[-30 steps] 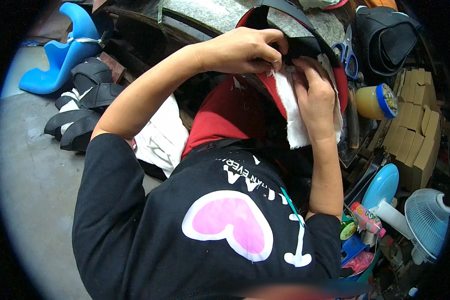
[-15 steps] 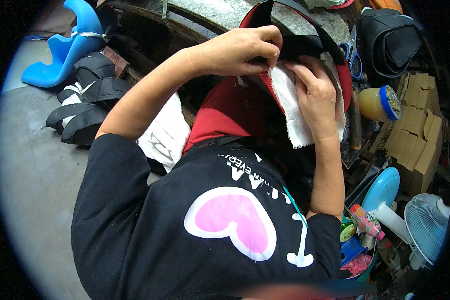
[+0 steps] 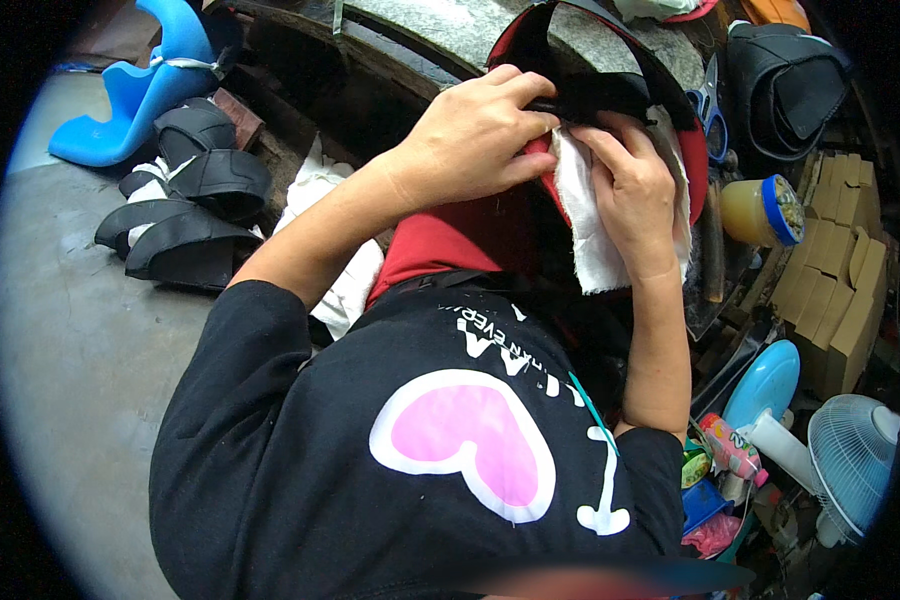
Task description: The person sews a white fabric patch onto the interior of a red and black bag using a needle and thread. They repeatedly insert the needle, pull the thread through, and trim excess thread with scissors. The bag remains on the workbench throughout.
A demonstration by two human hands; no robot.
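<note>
Both hands are at a curved black-and-red piece, which looks like a shoe upper, above my lap. My left hand bends its fingers over the near-left edge, with the thumb beneath, gripping the piece there. White cloth with frayed edges hangs inside the piece. My right hand is closed on this cloth, its fingertips reaching in beside the left hand. Whatever lies between the fingertips is hidden.
Blue-handled scissors and a jar with a blue rim stand to the right. Beyond are cardboard boxes and a fan. Black curved pieces and a blue foam shape lie on the left, near white cloth.
My left hand has turned, its fingers now spread along the edge instead of pinching near the cloth's corner. The left forearm has shifted right. My right hand keeps its hold.
</note>
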